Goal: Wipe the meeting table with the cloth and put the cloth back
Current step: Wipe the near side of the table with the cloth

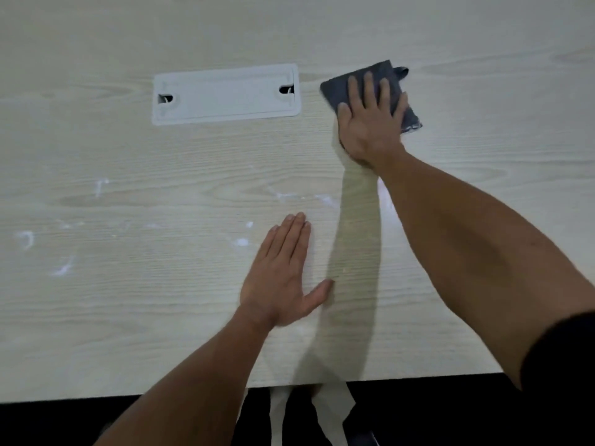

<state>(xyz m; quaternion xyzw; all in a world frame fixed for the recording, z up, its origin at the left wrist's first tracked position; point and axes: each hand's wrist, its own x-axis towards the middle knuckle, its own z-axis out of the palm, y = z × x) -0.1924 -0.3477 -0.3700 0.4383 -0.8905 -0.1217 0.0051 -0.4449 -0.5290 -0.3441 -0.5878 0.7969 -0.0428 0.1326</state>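
The meeting table (128, 317) has a pale wood-grain top that fills most of the view. A folded dark grey cloth (335, 86) lies flat on it at the upper right. My right hand (370, 120) presses down on the cloth with fingers spread, covering its middle. My left hand (280, 278) rests flat on the bare table nearer to me, fingers together, thumb out, holding nothing. White smears (241, 242) mark the surface to the left of my left hand.
A light grey rectangular cable cover (225, 94) with two slots is set flush in the table, just left of the cloth. The table's near edge (96, 399) runs along the bottom, with dark floor below it.
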